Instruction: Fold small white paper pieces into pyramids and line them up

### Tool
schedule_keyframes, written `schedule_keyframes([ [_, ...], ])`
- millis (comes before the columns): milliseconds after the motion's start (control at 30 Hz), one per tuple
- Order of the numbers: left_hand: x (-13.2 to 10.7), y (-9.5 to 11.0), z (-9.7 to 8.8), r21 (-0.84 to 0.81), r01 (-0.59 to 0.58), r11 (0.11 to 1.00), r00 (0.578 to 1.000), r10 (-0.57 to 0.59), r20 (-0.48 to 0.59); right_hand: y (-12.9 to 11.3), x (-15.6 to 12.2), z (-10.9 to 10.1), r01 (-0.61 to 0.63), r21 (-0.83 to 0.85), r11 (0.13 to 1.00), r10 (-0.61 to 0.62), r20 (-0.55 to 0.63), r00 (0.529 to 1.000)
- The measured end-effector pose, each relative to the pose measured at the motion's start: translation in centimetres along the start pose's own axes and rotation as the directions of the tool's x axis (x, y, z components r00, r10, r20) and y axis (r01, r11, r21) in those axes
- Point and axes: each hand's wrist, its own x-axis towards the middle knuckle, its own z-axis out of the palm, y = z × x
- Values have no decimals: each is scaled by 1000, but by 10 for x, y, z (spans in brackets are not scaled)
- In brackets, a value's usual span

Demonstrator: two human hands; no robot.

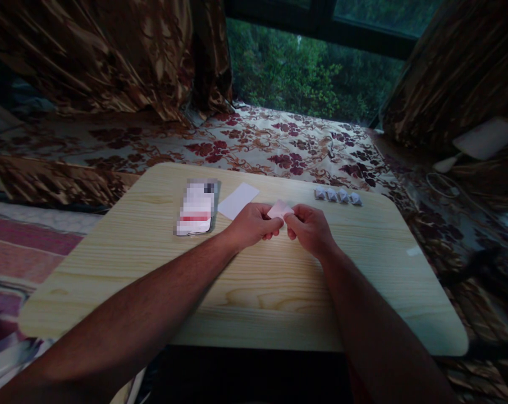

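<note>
Between my two hands, just above the wooden table, is a small piece of folded white paper. My left hand pinches its left side between thumb and fingers. On the right side, my right hand grips it the same way. The fingers hide the paper's lower edges, so its exact folds cannot be made out. A flat white sheet of paper lies behind my left hand. Several small folded white paper shapes stand in a row at the table's far right.
A phone, blurred by pixels, lies left of the white sheet. A small pale scrap is near the right edge. Beyond the table are a floral-covered ledge, brown curtains and a window. A striped bed cover shows at left.
</note>
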Motion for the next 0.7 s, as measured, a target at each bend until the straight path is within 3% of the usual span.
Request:
schedule_keyframes([
  [700, 1, -7, -2, 95, -36, 995, 998, 31, 52, 3, 2, 0, 52, -55, 997, -52, -8, 999],
])
